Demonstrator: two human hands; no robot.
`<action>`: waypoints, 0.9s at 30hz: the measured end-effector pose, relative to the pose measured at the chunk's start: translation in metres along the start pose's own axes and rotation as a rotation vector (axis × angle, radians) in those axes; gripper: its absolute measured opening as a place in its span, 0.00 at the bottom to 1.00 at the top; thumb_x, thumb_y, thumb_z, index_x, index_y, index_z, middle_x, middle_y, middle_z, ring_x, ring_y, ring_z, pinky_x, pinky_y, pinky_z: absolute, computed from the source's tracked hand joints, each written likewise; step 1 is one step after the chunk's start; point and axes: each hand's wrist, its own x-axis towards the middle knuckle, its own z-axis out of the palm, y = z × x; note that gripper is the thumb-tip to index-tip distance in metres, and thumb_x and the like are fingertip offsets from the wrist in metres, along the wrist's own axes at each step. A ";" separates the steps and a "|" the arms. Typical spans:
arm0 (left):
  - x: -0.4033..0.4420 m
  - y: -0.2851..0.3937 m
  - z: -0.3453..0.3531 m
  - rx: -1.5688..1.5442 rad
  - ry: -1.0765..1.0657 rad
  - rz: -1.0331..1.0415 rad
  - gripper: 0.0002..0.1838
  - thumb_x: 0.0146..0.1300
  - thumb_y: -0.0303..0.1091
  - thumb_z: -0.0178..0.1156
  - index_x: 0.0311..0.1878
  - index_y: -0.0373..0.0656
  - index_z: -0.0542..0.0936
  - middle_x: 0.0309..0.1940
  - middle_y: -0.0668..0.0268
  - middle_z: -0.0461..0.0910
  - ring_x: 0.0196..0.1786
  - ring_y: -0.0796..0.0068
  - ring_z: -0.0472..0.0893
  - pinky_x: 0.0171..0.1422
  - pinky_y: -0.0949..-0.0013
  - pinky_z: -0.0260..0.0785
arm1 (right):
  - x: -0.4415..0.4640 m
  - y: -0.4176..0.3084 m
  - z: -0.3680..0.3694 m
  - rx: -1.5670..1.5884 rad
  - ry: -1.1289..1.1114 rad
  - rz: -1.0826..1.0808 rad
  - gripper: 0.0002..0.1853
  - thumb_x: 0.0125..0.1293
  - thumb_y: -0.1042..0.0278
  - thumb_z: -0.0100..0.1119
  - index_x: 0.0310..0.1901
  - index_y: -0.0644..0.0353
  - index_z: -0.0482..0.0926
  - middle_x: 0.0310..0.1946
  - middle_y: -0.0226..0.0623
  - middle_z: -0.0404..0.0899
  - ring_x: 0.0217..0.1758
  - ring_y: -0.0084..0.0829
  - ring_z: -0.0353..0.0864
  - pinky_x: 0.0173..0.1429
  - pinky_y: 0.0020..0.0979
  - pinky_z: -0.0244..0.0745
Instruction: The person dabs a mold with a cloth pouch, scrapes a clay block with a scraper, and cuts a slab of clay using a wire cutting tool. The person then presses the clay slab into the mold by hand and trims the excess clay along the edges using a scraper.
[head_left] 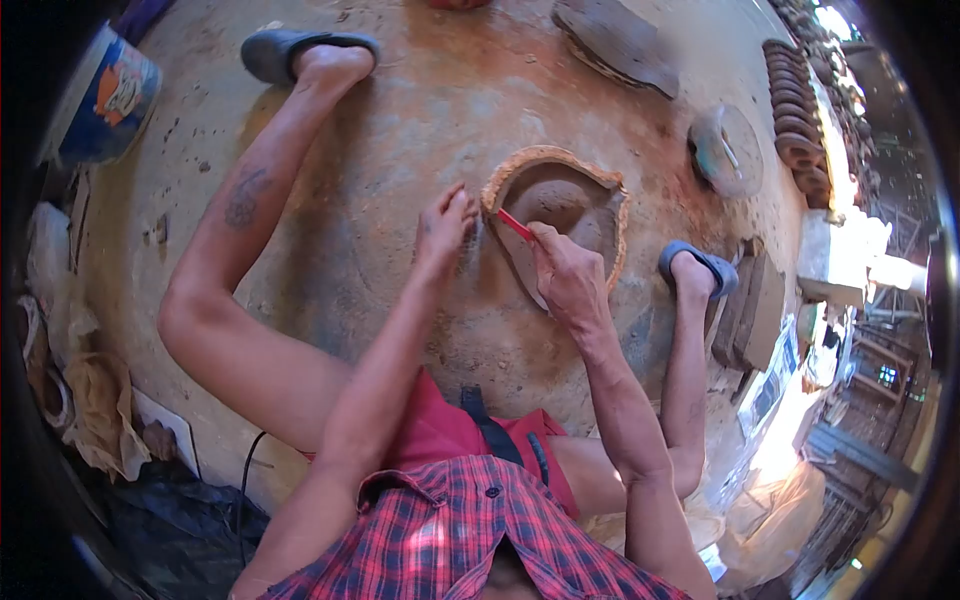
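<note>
On the floor between my legs sits a hollow clay form (pixel 545 154). Its rim is rough and orange-brown, its inside is grey-brown, and the outline narrows toward me. My right hand (pixel 572 275) is closed around a thin red tool (pixel 515 224), whose far end meets the left part of the rim. The exact kind of tool does not show. Just left of the form, apart from its wall, is my left hand (pixel 447 226) with its fingers curled together. Whether anything small is between those fingers is hidden.
A grey clay slab (pixel 615 45) lies at the far side. To the right are a round disc (pixel 726 152), stacked clay blocks (pixel 750 315) and a row of rounded brown pieces (pixel 790 100). A blue and white bucket (pixel 110 100) stands at left, above plastic bags (pixel 100 400).
</note>
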 end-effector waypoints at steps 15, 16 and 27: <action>-0.141 -0.086 0.074 -0.283 -0.029 -0.520 0.59 0.69 0.23 0.67 0.86 0.46 0.30 0.37 0.58 0.83 0.35 0.70 0.85 0.43 0.66 0.85 | 0.040 0.001 0.039 -0.351 -0.384 -0.219 0.27 0.66 0.76 0.56 0.66 0.48 0.80 0.33 0.41 0.82 0.33 0.47 0.86 0.37 0.47 0.83; -0.139 -0.088 0.076 -0.291 -0.027 -0.527 0.59 0.69 0.23 0.67 0.86 0.46 0.30 0.37 0.58 0.83 0.35 0.70 0.85 0.43 0.66 0.85 | 0.043 -0.003 0.036 -0.379 -0.432 -0.209 0.25 0.66 0.76 0.56 0.64 0.50 0.80 0.34 0.43 0.83 0.35 0.49 0.87 0.40 0.48 0.83; -0.134 -0.127 0.085 -0.097 0.166 -0.420 0.42 0.56 0.24 0.75 0.75 0.42 0.67 0.45 0.60 0.85 0.44 0.72 0.86 0.44 0.66 0.81 | 0.012 -0.013 0.010 -0.499 -0.829 -0.088 0.12 0.63 0.69 0.60 0.47 0.57 0.86 0.37 0.52 0.87 0.41 0.54 0.90 0.45 0.52 0.86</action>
